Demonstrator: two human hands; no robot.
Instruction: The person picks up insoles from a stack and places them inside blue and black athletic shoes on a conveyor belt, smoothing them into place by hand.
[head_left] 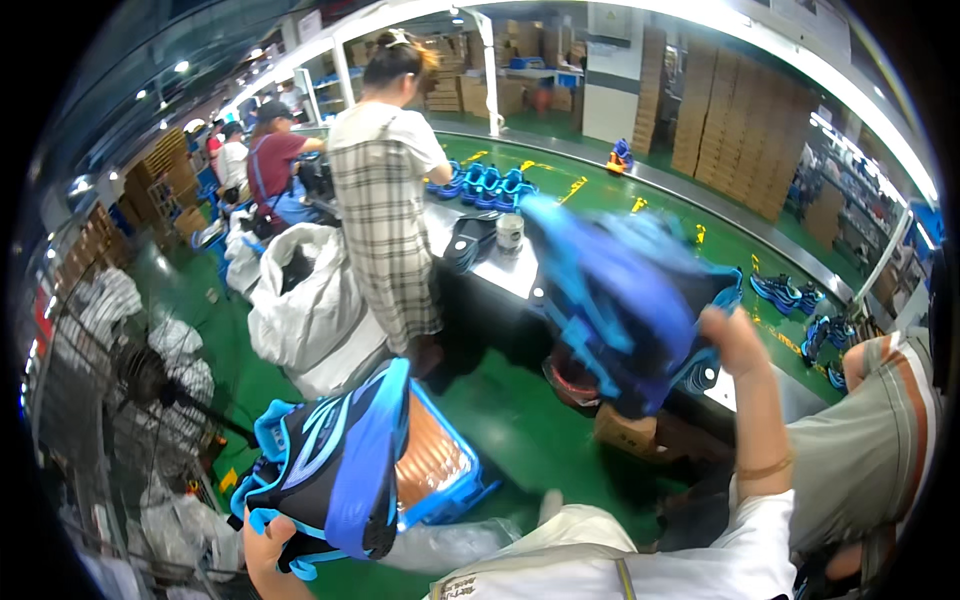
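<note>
Holding blue shoes [330,440] in L & R hands [738,343].

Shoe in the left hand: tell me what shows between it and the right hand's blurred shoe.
In the head view, a blue crate, partly hidden by the shoe in the left hand, then green floor.

left shoe [365,470] in left grip [268,540] | right shoe [630,290] in right grip [737,342] | crate [445,507] partly behind left shoe | sack [300,340] left of standing co-worker [380,200] | can [510,232] on tabletop [507,274] | shoe row [485,186] on belt [595,200] beyond tabletop
</note>
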